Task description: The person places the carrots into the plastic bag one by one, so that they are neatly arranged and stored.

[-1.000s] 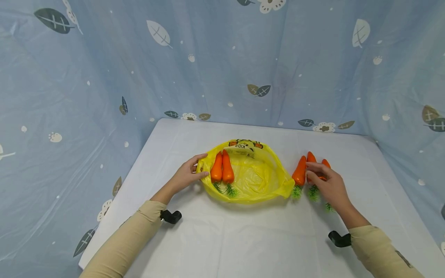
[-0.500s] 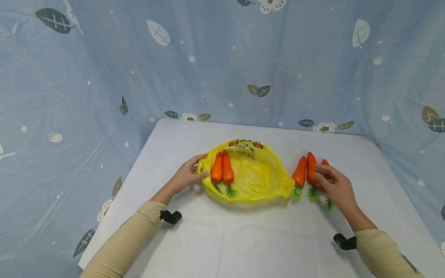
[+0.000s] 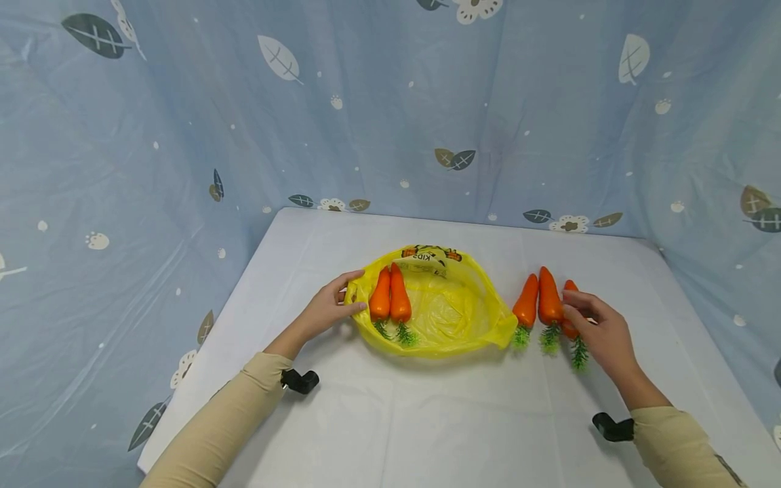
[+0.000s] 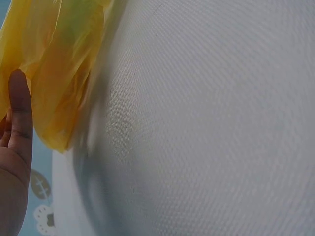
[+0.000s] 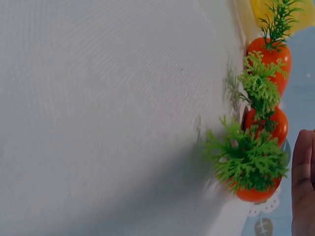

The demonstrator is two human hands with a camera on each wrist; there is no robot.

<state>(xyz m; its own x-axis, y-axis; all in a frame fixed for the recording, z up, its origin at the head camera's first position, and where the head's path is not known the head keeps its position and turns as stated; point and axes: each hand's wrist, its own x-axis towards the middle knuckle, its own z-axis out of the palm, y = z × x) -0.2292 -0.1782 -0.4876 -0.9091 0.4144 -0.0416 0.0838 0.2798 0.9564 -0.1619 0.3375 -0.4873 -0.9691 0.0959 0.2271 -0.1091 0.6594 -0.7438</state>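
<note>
A yellow plastic bag lies spread with its mouth up, and two orange carrots with green tops lie inside at its left. My left hand holds the bag's left rim; in the left wrist view its thumb lies against the yellow film. Three more carrots stand in a row right of the bag: a left one, a middle one and a right one. My right hand is at the right carrot, fingertips over its body and hiding part of it. Its leafy top shows below.
A white-covered table carries everything. Blue curtain with leaf and flower prints hangs behind and along both sides. The bag's right corner reaches close to the left carrot of the row.
My right hand has moved right, from over the middle carrot to the right carrot, uncovering the middle one. The left hand, the bag and the carrots have stayed in place.
</note>
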